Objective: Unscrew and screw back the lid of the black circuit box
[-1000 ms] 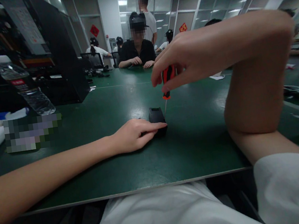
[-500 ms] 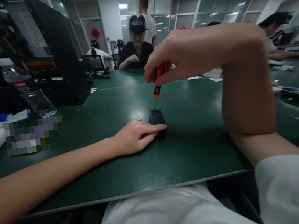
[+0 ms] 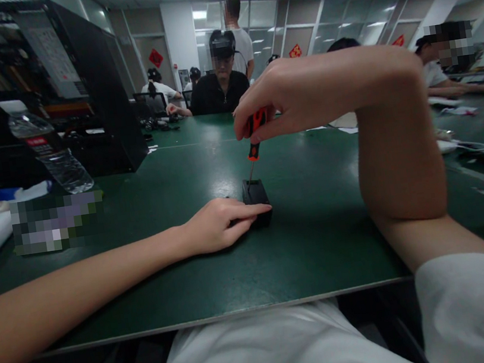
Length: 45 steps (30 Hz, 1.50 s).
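Note:
On the green tabletop [image 3: 324, 254] sits a small black box-shaped part [image 3: 255, 193], whose exact kind I cannot make out. My left hand [image 3: 218, 224] rests on the table and grips this part from the left, the index finger laid across its near side. Above it, my right hand [image 3: 264, 103] is closed round the red and black handle of a screwdriver [image 3: 254, 151]. The shaft slants down, with its tip at the top of the black part, towards its far left side. Whether a screw is under the tip is too small to tell.
An open black computer case [image 3: 100, 105] stands at the back left, with a tilted plastic water bottle [image 3: 50, 148] before it. A blurred-out packet [image 3: 56, 222] lies nearer. A person in black [image 3: 220, 91] sits across the table; others are farther off.
My right hand and the screwdriver have shifted very slightly, the tip staying on the black part. My left hand keeps its hold. The person opposite has moved a hand out to the left.

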Available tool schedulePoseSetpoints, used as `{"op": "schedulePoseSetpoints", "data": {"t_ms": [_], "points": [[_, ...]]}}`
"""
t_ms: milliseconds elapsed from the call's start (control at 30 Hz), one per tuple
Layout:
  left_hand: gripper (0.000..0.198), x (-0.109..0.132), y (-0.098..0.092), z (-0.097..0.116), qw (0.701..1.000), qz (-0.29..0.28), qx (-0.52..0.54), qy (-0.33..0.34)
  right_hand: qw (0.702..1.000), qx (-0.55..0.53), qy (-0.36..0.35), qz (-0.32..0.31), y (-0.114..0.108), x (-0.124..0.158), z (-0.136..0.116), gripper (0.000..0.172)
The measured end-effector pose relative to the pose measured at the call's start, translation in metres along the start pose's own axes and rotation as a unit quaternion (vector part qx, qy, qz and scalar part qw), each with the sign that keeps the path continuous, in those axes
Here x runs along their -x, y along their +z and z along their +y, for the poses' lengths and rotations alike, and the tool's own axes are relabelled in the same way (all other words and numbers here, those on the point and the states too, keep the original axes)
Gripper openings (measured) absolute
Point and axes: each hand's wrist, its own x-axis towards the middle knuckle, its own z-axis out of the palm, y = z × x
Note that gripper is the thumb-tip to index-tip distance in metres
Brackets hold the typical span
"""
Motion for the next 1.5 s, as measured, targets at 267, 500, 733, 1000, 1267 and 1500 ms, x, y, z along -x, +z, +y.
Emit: {"op": "schedulePoseSetpoints", "data": {"t_ms": [267, 500, 733, 1000, 1267, 1500], "points": [[0.041, 0.0, 0.0, 0.0, 1.0, 0.002, 0.004, 0.001, 0.99, -0.1, 0.097, -0.02, -0.004, -0.002, -0.011, 0.038], [0.041, -0.002, -0.003, 0.002, 1.0, 0.002, 0.021, 0.005, 0.991, -0.112, 0.06, -0.03, -0.006, 0.0, -0.011, 0.024], [0.041, 0.0, -0.002, 0.001, 1.0, 0.005, 0.025, -0.002, 0.997, -0.069, -0.004, -0.027, -0.005, -0.001, -0.004, 0.022], [0.042, 0.001, -0.003, 0.0, 1.0, 0.0, 0.016, -0.019, 0.998, -0.051, -0.006, -0.028, -0.006, -0.003, -0.004, 0.025], [0.041, 0.002, -0.005, 0.003, 1.0, -0.003, 0.002, -0.031, 0.997, -0.065, -0.024, -0.028, -0.004, -0.006, -0.002, 0.024], [0.039, 0.001, -0.006, 0.003, 1.0, -0.002, 0.009, -0.029, 0.995, -0.089, -0.032, -0.036, 0.0, -0.011, -0.009, 0.025]]}}
